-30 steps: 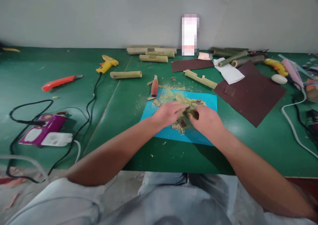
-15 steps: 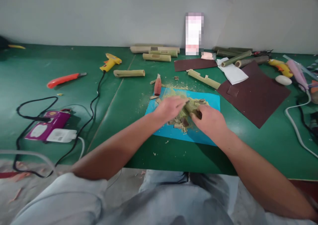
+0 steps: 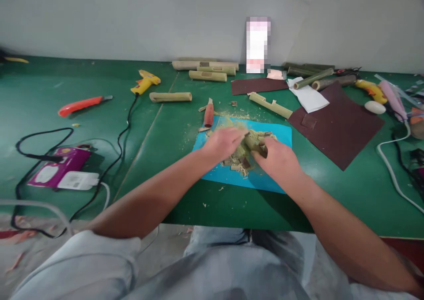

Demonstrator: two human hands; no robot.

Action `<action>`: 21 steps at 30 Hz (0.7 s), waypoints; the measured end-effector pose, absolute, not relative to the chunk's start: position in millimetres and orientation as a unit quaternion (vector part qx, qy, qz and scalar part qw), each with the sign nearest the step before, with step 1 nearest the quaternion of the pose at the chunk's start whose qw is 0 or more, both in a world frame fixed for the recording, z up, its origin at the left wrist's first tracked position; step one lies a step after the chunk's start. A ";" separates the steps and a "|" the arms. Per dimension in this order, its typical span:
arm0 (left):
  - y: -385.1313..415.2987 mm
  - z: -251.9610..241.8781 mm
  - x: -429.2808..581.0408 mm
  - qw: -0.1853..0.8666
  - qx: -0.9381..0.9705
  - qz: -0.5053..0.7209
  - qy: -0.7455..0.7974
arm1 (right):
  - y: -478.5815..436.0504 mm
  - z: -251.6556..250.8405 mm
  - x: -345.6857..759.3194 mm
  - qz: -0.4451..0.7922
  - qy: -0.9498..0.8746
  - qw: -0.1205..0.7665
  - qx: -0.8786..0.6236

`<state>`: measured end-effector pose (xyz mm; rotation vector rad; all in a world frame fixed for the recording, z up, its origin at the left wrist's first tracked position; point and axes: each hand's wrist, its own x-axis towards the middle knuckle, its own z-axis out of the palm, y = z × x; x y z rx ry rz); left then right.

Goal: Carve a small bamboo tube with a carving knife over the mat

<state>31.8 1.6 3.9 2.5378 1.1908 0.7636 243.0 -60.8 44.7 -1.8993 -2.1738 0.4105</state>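
Note:
Over a blue sheet (image 3: pixel 212 167), my right hand (image 3: pixel 280 156) is closed around a short piece of bamboo tube (image 3: pixel 254 144), held tilted with its open end toward the palm. My left hand (image 3: pixel 222 142) has its fingers pressed together against the tube's far end. A small dark edge shows at those fingertips; what it belongs to is too small to name. Beneath both hands lies a heap of bamboo shavings and chips (image 3: pixel 243 164). A knife with a reddish wooden handle (image 3: pixel 209 114) rests at the sheet's upper left edge.
Cut bamboo tubes (image 3: pixel 208 76) lie along the back and another (image 3: pixel 270 105) lies behind the sheet. Brown sheets (image 3: pixel 341 128) are at right. To the left are a yellow glue gun (image 3: pixel 145 83), an orange utility knife (image 3: pixel 81 106) and a purple power box (image 3: pixel 59 167) with cables.
The view has shifted slightly. Both hands stay over the blue sheet with the bamboo tube, with only a slight shift of the left hand along it.

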 end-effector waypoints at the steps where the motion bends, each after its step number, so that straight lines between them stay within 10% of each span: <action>1: 2.3 4.4 31.5 0.106 0.858 0.267 0.426 | -60.8 44.7 243.0 0.140 -0.737 0.112 -0.652; 21: 2.8 2.1 29.9 0.116 0.883 0.248 0.381 | -63.4 47.6 240.8 0.123 -0.750 0.090 -0.643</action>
